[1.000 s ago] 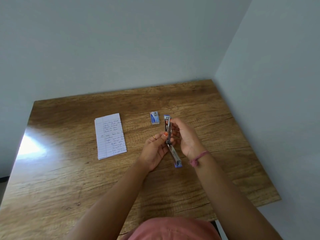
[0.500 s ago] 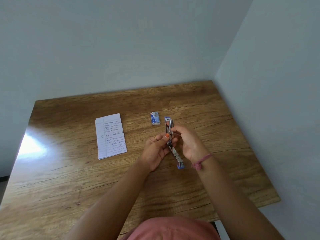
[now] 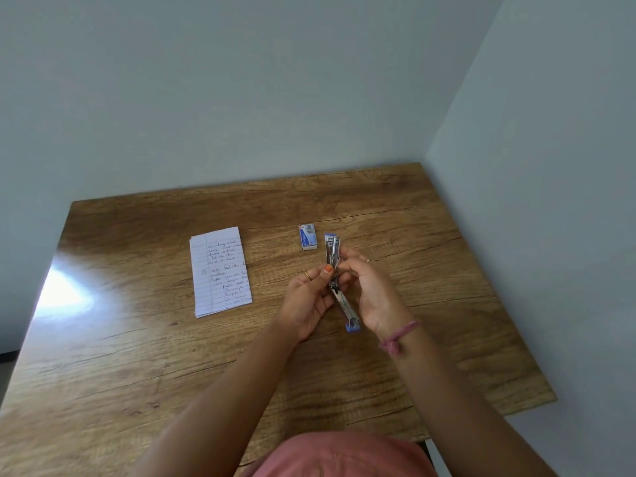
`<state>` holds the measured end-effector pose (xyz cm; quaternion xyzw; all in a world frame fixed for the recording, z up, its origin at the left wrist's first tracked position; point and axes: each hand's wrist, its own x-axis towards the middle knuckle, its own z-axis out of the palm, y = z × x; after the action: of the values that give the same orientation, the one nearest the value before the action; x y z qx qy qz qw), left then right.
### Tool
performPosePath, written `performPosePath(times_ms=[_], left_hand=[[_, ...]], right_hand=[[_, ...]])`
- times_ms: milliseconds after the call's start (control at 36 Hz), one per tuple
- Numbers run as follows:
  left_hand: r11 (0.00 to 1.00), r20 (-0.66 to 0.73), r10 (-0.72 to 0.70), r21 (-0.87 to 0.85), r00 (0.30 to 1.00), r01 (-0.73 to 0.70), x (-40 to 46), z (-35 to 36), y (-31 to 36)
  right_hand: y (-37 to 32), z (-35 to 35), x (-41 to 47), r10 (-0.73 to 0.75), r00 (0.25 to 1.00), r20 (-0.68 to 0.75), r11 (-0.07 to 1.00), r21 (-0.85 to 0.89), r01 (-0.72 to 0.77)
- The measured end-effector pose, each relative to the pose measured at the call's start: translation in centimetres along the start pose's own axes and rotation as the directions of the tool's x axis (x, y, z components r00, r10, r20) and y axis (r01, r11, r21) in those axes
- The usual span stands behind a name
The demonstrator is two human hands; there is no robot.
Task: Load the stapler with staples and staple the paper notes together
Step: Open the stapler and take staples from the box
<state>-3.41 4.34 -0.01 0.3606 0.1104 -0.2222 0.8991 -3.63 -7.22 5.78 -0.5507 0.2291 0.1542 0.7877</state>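
A small metal stapler (image 3: 333,256) with blue ends is swung wide open and held above the middle of the wooden table (image 3: 137,356). My left hand (image 3: 309,301) grips its hinge area from the left, thumb on the metal. From the right, my right hand (image 3: 373,294) pinches the same middle part. One arm of the stapler points away from me, the other slants down toward me to a blue tip. A small blue-and-white staple box (image 3: 307,237) lies just beyond the stapler. The lined, handwritten paper notes (image 3: 220,271) lie flat to the left.
The table sits in a corner, with pale walls close behind and along its right side. A bright patch of glare lies on the left part of the tabletop. A pink garment shows at the bottom edge of the view.
Both hands and the open stapler have shifted slightly toward me. The grip looks the same; the box and notes have not moved.
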Motion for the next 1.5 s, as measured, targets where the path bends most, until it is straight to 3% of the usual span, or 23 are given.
performPosePath(times_ms=[139, 472, 694, 806, 1111, 1222, 1500], left_hand=[[1.0, -0.02, 0.008, -0.009, 1.0, -0.008, -0.1, 0.3, 0.1], [1.0, -0.033, -0.003, -0.008, 0.999, 0.002, -0.1, 0.3, 0.3], [0.999, -0.1, 0.012, -0.032, 0.995, -0.015, 0.0, 0.8, 0.5], [0.999, -0.127, 0.008, -0.043, 0.992, -0.014, 0.3, 1.1, 0.8], [0.998, -0.051, -0.05, -0.038, 0.997, 0.048, -0.1, 0.7, 1.0], [0.995, -0.092, -0.077, -0.066, 0.993, 0.071, -0.3, 0.8, 0.9], [0.995, -0.082, -0.068, -0.073, 0.994, 0.062, -0.8, 1.4, 1.1]], right_hand=[[0.6, -0.2, -0.4, -0.072, 0.997, -0.026, 0.997, 0.012, 0.073], [1.8, -0.7, -0.7, -0.348, 0.937, 0.02, 0.883, -0.33, 0.335], [1.8, -1.6, -0.2, -0.343, 0.927, 0.156, 0.867, -0.328, 0.376], [2.6, -1.8, 0.1, -0.388, 0.911, 0.139, 0.817, -0.406, 0.41], [1.6, -3.5, -0.3, -0.408, 0.888, 0.214, 0.754, -0.469, 0.46], [-0.2, -4.1, 0.4, -0.475, 0.864, 0.166, 0.648, -0.598, 0.471], [-2.1, -4.0, 2.2, -0.526, 0.775, 0.35, 0.299, -0.777, 0.554]])
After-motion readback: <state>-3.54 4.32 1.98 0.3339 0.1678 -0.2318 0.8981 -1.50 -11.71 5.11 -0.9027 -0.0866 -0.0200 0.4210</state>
